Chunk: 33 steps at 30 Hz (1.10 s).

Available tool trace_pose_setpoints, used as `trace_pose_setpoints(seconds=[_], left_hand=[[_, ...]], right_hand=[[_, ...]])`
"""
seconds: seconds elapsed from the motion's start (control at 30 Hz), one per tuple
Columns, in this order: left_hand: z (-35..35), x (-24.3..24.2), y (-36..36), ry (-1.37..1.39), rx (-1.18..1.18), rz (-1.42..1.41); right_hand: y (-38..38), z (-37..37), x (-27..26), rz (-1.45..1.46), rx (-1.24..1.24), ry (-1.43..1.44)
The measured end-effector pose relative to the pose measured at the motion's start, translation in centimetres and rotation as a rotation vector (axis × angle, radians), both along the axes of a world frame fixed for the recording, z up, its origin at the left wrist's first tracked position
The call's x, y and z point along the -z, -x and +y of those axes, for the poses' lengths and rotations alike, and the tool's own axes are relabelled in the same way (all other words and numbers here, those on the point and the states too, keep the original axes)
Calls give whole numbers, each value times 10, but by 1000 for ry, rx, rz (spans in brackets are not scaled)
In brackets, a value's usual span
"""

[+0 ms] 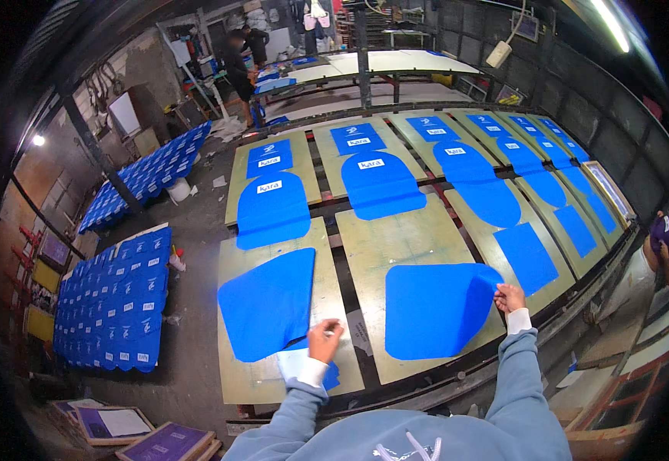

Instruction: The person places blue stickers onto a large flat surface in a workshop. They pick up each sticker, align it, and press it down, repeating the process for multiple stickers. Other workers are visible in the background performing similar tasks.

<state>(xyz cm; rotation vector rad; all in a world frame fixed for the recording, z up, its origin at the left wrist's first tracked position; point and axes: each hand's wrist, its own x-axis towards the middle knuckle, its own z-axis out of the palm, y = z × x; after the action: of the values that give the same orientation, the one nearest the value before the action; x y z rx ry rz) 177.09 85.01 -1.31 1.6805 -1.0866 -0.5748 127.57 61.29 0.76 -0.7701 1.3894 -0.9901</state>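
Note:
My right hand (510, 298) pinches the right edge of a rounded blue fabric piece (421, 311). That edge is lifted and folds over, while the rest lies on a pale board (398, 236). My left hand (325, 340) is above the neighbouring board (334, 288), its fingers drawn together; whether anything is between them is unclear. Beside it lies a second blue fabric piece (271, 305), set at an angle. Under my left wrist, a white sheet (292, 364) and a scrap of blue fabric (331, 377) are partly hidden by the sleeve.
Further along the boards lie printed blue fabric pieces (383, 178). Framed screens (161, 442) lie on the floor at lower left. Racks of printed blue fabric (118, 299) stand left. Two people (239, 63) are at a far table (415, 61); another person (660, 248) is at right.

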Motion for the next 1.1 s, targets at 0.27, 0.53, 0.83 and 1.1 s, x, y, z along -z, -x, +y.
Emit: trace_pose_setpoints(seconds=[0.27, 0.53, 0.83, 1.1], left_hand=[[8, -51, 183, -546, 850, 1671], [-48, -91, 213, -12, 195, 1551], [-51, -121, 201, -146, 343, 837], [-103, -180, 168, -240, 583, 627]], right_hand=[[-113, 52, -109, -198, 40, 466], [-128, 168, -93, -399, 45, 500], [-40, 25, -38, -348, -345, -16], [-42, -65, -16, -279, -1041, -389]])
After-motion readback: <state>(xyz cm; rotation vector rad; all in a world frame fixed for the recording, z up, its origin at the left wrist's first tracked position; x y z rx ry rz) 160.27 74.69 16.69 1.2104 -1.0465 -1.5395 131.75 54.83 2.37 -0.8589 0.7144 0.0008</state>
